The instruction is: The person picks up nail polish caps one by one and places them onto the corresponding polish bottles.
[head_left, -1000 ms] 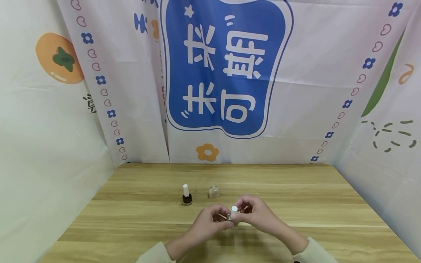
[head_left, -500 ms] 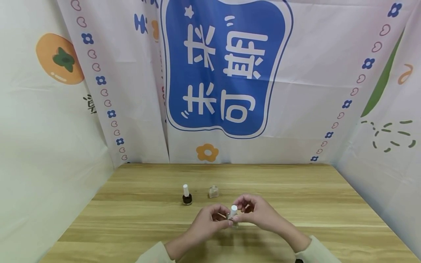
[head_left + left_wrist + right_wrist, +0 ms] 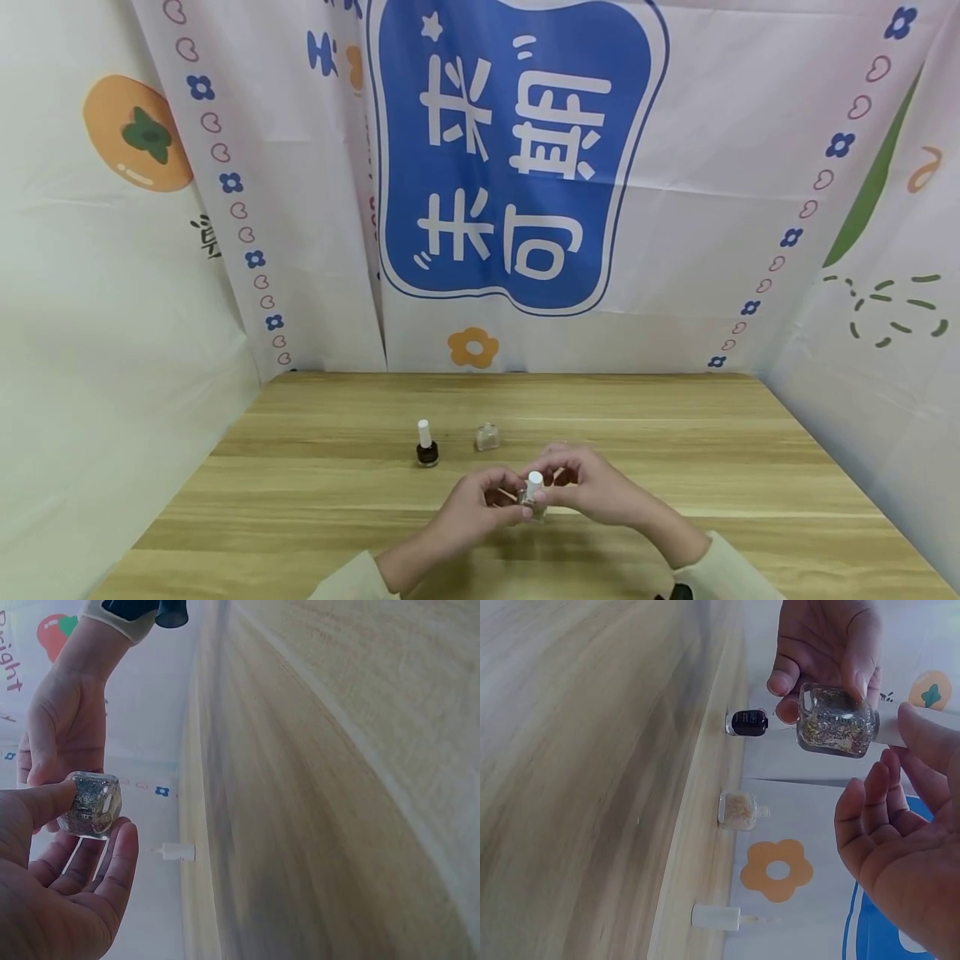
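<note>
My left hand (image 3: 483,502) grips a clear nail polish bottle (image 3: 834,726) filled with glitter, thumb and fingers on opposite sides. Above the table, the bottle stands nearly upright in the head view. From the right, my right hand (image 3: 600,487) pinches its white cap (image 3: 535,482) between thumb and index finger, the other fingers loosely bent. The cap sits at the bottle's neck. In the left wrist view, the glitter bottle (image 3: 94,804) shows between my left thumb and fingers, and the right hand (image 3: 71,724) hides the cap.
Behind my hands stand a dark nail polish bottle (image 3: 427,454) with a white cap and an uncapped clear bottle (image 3: 487,438). A loose white cap (image 3: 716,917) stands brush-up on the wooden table (image 3: 675,433). Printed cloth (image 3: 675,267) encloses the table's back and sides.
My right fingers have shifted round the white cap, the index finger reaching farther left. The left hand keeps its grip on the bottle, almost still.
</note>
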Motion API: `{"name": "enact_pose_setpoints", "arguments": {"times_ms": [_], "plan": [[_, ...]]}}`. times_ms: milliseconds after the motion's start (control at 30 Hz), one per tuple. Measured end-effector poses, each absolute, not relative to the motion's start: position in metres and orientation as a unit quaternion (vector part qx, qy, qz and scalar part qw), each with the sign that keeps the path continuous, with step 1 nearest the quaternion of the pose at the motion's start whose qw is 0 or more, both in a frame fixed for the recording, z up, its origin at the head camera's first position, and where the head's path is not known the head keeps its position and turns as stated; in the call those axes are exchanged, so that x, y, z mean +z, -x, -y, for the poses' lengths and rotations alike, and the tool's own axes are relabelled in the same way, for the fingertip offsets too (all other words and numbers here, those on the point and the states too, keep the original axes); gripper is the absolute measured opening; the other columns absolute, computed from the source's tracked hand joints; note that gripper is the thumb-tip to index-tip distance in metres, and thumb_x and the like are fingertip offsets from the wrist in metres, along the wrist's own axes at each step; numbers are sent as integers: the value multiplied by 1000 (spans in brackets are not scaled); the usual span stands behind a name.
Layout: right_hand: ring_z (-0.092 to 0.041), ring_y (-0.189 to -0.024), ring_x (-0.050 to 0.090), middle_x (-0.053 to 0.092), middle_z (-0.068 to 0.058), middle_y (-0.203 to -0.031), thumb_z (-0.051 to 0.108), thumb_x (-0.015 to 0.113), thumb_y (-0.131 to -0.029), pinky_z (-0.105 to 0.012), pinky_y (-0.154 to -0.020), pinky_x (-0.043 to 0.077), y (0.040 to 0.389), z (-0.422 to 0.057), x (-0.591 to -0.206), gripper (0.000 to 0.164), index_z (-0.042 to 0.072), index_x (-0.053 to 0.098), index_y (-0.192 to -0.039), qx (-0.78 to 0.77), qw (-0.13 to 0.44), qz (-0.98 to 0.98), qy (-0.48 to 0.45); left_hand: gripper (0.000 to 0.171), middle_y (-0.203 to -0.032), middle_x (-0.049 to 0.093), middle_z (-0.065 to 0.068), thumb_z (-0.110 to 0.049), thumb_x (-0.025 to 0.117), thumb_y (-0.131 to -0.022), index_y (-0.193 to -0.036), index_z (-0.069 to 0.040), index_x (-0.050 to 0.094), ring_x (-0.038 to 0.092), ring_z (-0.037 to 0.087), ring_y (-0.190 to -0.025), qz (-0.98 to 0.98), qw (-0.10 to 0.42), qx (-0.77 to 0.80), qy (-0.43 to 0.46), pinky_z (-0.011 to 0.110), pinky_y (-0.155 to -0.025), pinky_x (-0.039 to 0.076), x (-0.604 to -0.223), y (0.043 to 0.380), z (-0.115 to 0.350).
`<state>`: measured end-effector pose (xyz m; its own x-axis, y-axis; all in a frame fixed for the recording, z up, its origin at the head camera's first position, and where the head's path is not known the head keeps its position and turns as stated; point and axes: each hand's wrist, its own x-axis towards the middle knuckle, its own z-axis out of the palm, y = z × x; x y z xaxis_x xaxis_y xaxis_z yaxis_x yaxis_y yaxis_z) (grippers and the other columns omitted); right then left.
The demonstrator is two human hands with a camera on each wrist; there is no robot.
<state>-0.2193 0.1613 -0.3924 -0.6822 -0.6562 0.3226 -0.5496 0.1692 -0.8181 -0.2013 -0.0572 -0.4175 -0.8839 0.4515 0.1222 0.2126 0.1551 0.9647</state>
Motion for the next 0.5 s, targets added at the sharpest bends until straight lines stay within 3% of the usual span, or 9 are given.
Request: {"name": "enact_pose_setpoints", "arguments": {"times_ms": [500], "plan": [[-16, -80, 55, 62, 0, -88, 20, 76, -85, -27, -67, 49, 214, -152, -394, 12, 13, 70, -93, -520, 31, -795, 310, 21, -92, 67, 4, -7, 75, -83, -101, -3, 66, 64, 20, -83, -752, 94, 615, -218, 25, -70, 55, -417, 202, 57]]}}
